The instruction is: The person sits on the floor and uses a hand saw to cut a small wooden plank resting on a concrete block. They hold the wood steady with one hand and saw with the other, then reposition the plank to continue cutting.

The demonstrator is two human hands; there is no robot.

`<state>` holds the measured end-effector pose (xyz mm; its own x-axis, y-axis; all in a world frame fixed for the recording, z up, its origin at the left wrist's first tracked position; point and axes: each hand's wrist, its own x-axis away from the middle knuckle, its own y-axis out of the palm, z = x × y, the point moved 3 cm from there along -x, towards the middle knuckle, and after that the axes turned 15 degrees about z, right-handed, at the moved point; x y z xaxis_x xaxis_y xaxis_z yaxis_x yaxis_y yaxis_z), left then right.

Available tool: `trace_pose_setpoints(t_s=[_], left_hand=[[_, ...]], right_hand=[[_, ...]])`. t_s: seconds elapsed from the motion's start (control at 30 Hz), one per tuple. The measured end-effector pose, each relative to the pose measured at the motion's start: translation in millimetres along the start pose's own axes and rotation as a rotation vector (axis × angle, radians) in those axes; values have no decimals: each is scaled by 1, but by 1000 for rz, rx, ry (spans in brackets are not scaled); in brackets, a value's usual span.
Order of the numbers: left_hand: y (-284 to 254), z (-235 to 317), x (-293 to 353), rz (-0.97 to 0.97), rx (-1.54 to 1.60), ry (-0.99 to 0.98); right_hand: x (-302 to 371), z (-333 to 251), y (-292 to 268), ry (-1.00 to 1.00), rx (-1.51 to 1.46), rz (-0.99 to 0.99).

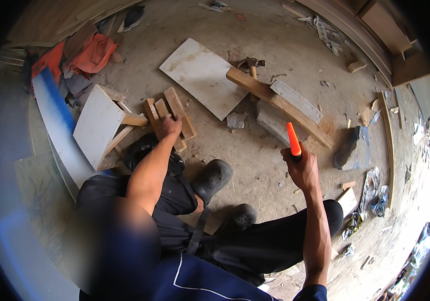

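Observation:
My left hand (167, 126) reaches to a group of short wooden strips on the ground, its fingers bent around a small wooden strip (161, 107). Beside it lies a longer wooden strip (178, 111). My right hand (302, 168) is closed in a fist, away from the wood. Out of its top sticks a bright orange tapered object (292, 138) with a black part at its base; the rest is hidden in the fist. Left of my left hand stands a small wooden stool (98, 128) with a white panel, lying on its side.
A wooden beam (280, 105) rests across a grey block (272, 123), next to a white board (202, 75). Behind the beam is a hammer (252, 64). A stone (354, 148) stands at right; a blue-and-white sheet (62, 120) and orange cloth (93, 54) are at left.

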<state>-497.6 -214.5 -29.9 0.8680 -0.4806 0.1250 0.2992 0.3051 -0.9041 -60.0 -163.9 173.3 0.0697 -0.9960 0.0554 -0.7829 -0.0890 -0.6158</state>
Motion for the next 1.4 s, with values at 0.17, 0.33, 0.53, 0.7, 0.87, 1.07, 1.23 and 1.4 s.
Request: trace_pose_setpoints(t_s=[0.17, 0.33, 0.53, 0.7, 0.87, 1.07, 1.23, 1.4], left_hand=[[19, 1, -15, -157, -265, -39], [26, -5, -18, -323, -80, -94], [10, 19, 16, -231, 531, -258], [14, 67, 33, -88, 857, -114], [-8, 185, 91, -459, 1054, -124], [0, 272, 129, -560, 500, 838], [13, 317, 196, -703, 512, 1360], [34, 332, 231, -826, 411, 1607]], right_hand=[[-6, -3, 7, -71, -24, -5], [-11, -6, 12, -23, 1, -43], [-20, 7, 13, -91, -33, 10], [-34, 6, 9, -21, -199, 73], [-44, 30, -5, 31, -217, 221], [-52, 40, -34, 201, -378, 497], [-39, 83, -72, 150, -323, 833], [-26, 97, -96, 234, -315, 934]])
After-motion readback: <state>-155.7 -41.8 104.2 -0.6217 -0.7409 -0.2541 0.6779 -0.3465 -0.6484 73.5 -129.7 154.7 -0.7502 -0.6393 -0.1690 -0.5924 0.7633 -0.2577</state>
